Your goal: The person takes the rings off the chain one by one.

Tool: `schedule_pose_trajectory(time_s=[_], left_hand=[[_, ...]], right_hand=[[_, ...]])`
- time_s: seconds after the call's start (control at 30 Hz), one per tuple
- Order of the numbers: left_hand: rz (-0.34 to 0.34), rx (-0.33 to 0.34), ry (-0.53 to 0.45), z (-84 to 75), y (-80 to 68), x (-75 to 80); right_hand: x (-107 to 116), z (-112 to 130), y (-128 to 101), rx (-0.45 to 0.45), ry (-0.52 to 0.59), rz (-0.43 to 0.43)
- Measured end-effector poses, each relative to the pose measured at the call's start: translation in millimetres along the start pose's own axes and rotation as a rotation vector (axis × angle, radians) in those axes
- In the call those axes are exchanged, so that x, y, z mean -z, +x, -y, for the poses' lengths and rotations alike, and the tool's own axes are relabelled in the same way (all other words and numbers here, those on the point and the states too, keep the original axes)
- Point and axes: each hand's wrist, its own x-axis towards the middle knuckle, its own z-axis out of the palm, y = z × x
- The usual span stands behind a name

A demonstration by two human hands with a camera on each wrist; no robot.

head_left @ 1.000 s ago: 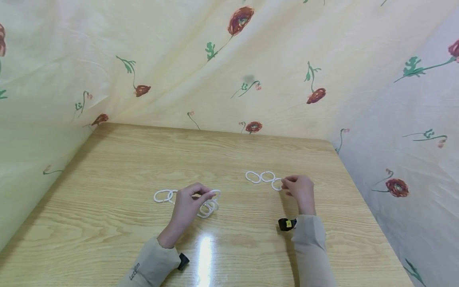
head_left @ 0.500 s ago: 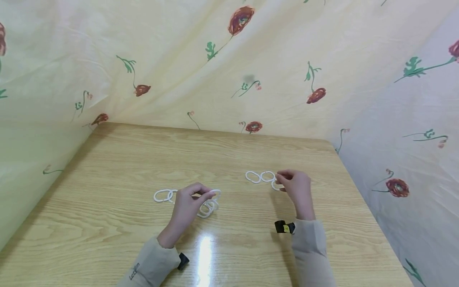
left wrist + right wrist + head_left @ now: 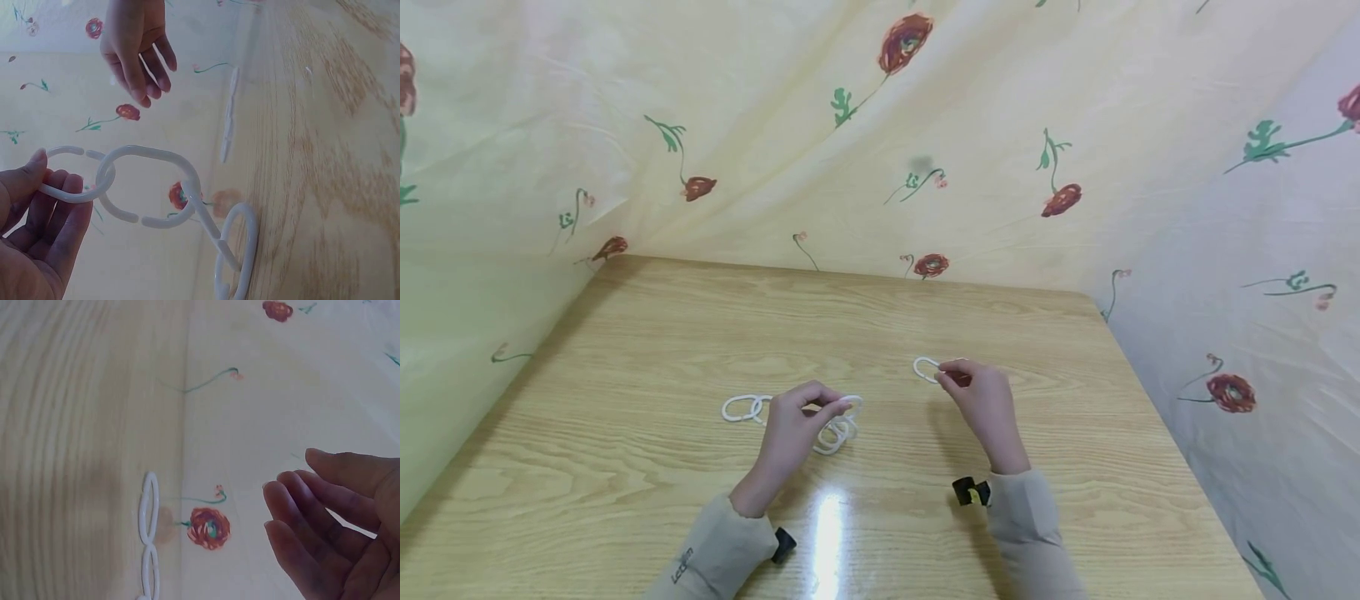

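Note:
My left hand (image 3: 826, 406) pinches the end ring of a chain of white plastic oval rings (image 3: 835, 433) and holds it just above the wooden table (image 3: 700, 333). In the left wrist view the fingers (image 3: 44, 206) grip the first ring and the linked rings (image 3: 156, 187) hang down to the table. A second, short chain of rings (image 3: 927, 369) lies flat further right. My right hand (image 3: 958, 379) hovers over it with relaxed fingers (image 3: 312, 531) and holds nothing. It hides all but the leftmost ring in the head view.
Flowered cream cloth (image 3: 880, 150) walls the table at the back, left and right. More white rings (image 3: 741, 408) of the left chain lie to the left of my left hand. Both forearms are in beige sleeves (image 3: 1030, 533).
My right hand has moved left from the right end of the short chain and now covers two of its rings. The left hand and its chain have stayed put.

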Motion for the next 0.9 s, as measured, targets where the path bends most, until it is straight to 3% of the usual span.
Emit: schedule_pose_trajectory(time_s=[0.27, 0.63, 0.9], left_hand=[[0.003, -0.014, -0.001, 1.3, -0.2, 0.0], [0.018, -0.013, 0.021, 0.8, -1.2, -0.2], [0.035, -0.039, 0.059, 2.7, -1.2, -2.3]], right_hand=[[-14.8, 14.4, -11.6, 0.148, -0.017, -0.025], [-35.6, 40.2, -31.4, 0.436, 0.115, -0.011], [-48.7, 51.2, -41.7, 0.563, 0.138, -0.068]])
